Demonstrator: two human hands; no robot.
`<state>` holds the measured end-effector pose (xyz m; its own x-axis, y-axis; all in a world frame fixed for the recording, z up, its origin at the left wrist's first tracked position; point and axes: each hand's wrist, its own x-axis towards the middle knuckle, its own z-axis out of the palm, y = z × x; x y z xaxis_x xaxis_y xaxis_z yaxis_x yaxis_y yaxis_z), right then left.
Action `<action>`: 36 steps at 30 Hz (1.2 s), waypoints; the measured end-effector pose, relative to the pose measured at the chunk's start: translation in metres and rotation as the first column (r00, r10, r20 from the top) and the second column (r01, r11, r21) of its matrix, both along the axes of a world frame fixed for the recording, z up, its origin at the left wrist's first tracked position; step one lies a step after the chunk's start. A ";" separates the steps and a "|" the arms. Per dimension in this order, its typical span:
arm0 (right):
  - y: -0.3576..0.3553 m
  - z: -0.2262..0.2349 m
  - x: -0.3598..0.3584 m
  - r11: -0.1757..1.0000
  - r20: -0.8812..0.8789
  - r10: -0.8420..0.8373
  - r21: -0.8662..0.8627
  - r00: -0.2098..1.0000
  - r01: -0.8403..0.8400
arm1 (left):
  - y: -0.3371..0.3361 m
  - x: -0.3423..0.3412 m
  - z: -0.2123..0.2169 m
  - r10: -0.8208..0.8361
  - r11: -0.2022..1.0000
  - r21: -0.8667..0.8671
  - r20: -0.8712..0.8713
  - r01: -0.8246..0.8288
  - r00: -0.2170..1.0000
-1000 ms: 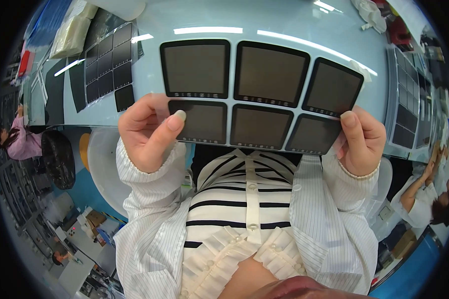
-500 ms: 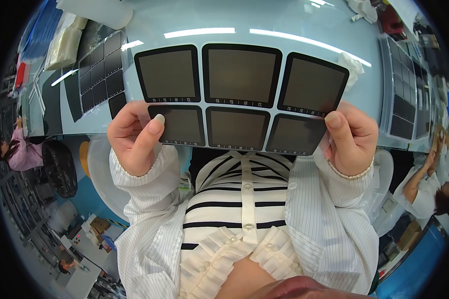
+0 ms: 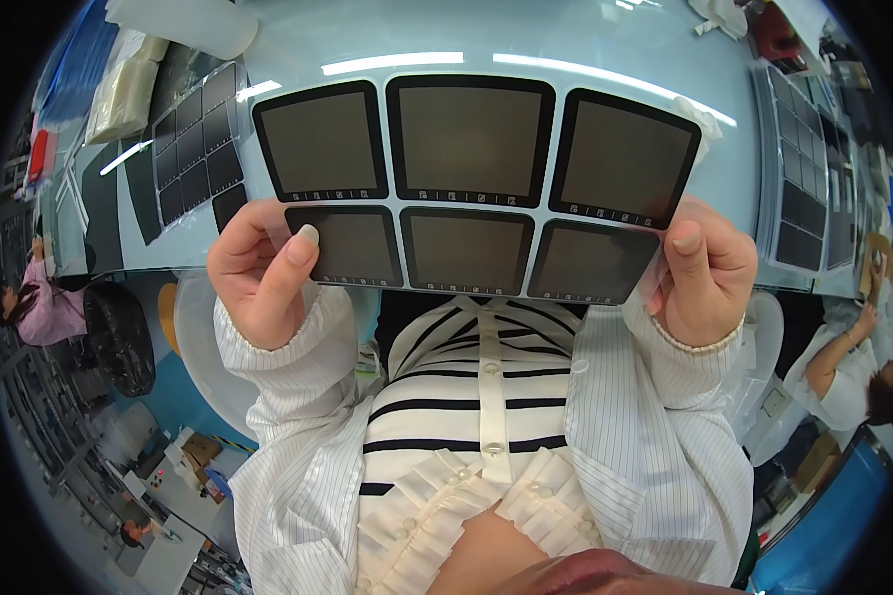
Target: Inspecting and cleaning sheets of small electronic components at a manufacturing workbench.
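A clear thin sheet bearing several dark rectangular panels (image 3: 469, 139) in two rows is held up in front of my chest, above the table's near edge. Each panel has a black border and a strip of small pale marks at the bottom. My left hand (image 3: 263, 273) pinches the sheet's left edge, thumb lying on the lower left panel. At the opposite edge my right hand (image 3: 706, 273) grips it with the thumb in front. The other fingers of both hands are mostly behind the sheet.
On the pale blue table (image 3: 605, 35), a similar panel sheet (image 3: 198, 139) lies left and a stack of sheets (image 3: 802, 169) right. A white container (image 3: 193, 22) and wrapped packets (image 3: 124, 94) stand far left. Crumpled tissue (image 3: 721, 18) lies far right. Co-workers sit on both sides.
The sheet has risen slightly, and its upper row looks larger, as if tipped closer. My left hand has shifted a little left; both hands keep their hold.
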<state>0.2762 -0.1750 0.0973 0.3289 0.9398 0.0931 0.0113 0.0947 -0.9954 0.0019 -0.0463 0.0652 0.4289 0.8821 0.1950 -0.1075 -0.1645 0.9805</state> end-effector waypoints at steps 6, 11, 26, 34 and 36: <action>0.003 0.001 -0.004 0.997 -0.098 -0.042 -0.074 0.994 0.035 | -0.001 0.000 -0.001 0.018 1.000 -0.002 0.013 -0.018 1.000; 0.009 0.002 -0.007 0.971 -0.140 -0.240 -0.041 0.961 0.237 | -0.001 0.006 -0.003 0.035 0.999 -0.016 0.012 -0.035 0.999; 0.024 0.002 0.027 0.988 -0.057 -0.108 0.102 0.993 0.113 | 0.005 -0.001 -0.010 -0.251 0.962 -0.136 -0.117 0.235 0.961; 0.027 -0.006 0.043 0.977 -0.114 -0.054 0.201 0.992 0.076 | 0.002 0.004 -0.008 -0.126 0.984 -0.132 -0.075 0.115 0.989; 0.026 -0.007 0.044 0.976 -0.129 -0.037 0.207 0.991 0.063 | 0.002 0.003 -0.007 -0.125 0.986 -0.117 -0.079 0.115 0.989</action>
